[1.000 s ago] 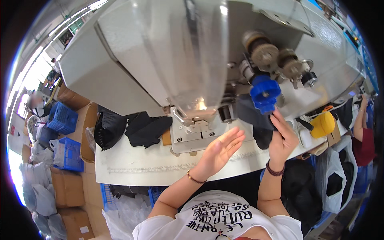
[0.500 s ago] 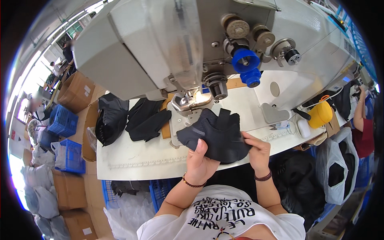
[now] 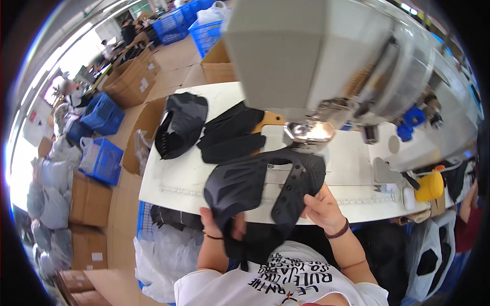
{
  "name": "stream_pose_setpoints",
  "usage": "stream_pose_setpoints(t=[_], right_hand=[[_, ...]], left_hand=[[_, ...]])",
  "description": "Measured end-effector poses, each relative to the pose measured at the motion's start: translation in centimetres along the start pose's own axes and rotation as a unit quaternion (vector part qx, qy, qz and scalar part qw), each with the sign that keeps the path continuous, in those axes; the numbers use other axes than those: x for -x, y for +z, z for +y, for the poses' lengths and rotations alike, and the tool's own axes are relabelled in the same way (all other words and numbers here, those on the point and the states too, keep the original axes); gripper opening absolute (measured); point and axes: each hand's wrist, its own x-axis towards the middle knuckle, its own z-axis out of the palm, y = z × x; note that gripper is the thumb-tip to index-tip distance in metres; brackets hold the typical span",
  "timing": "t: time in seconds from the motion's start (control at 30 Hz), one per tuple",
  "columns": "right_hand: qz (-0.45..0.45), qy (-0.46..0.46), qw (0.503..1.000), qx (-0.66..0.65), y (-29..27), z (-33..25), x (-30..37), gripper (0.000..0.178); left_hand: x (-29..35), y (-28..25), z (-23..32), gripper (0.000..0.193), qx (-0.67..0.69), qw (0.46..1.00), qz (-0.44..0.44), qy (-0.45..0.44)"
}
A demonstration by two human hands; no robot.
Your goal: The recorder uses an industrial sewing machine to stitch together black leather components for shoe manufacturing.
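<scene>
A black shoe upper (image 3: 237, 186) is spread open between my two hands, just in front of the lit needle area of the sewing machine (image 3: 278, 56). My left hand (image 3: 219, 224), slightly blurred, grips its lower left side, where dark material drapes toward my shirt. On the other side, my right hand (image 3: 325, 210) pinches the eyelet strip, thumb on top. White tabletop shows through the gap in the upper. Farther left on the table (image 3: 171, 196) lies another black shoe upper (image 3: 181, 127), beside flat black fabric pieces (image 3: 232, 130).
Blue crates (image 3: 104, 160) and cardboard boxes (image 3: 89, 199) stand on the floor to the left. Clear plastic (image 3: 168, 257) bulges below the table's front edge. At right are a yellow container (image 3: 430, 186), a white plastic bag (image 3: 429, 257) and another person's red sleeve (image 3: 467, 232).
The shoe upper has gone from folded to spread open and has come nearer my body. My left hand has moved left and down. The whole view has shifted toward the left of the room.
</scene>
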Motion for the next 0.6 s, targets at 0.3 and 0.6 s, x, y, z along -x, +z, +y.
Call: stream_pose_setpoints(t=[0.3, 0.6], right_hand=[[-0.135, -0.043, 0.951, 0.276, 3.8, 5.3, -13.1, 0.069], [-0.047, 0.051, 0.948, 0.312, -1.3, 3.6, -5.3, 0.063]], left_hand=[[-0.8, -8.8, 15.2, 0.03, -0.192, 0.879, 0.392, 0.192], [-4.8, -24.6, 21.5, 0.025, -0.574, 0.546, 0.604, 0.089]])
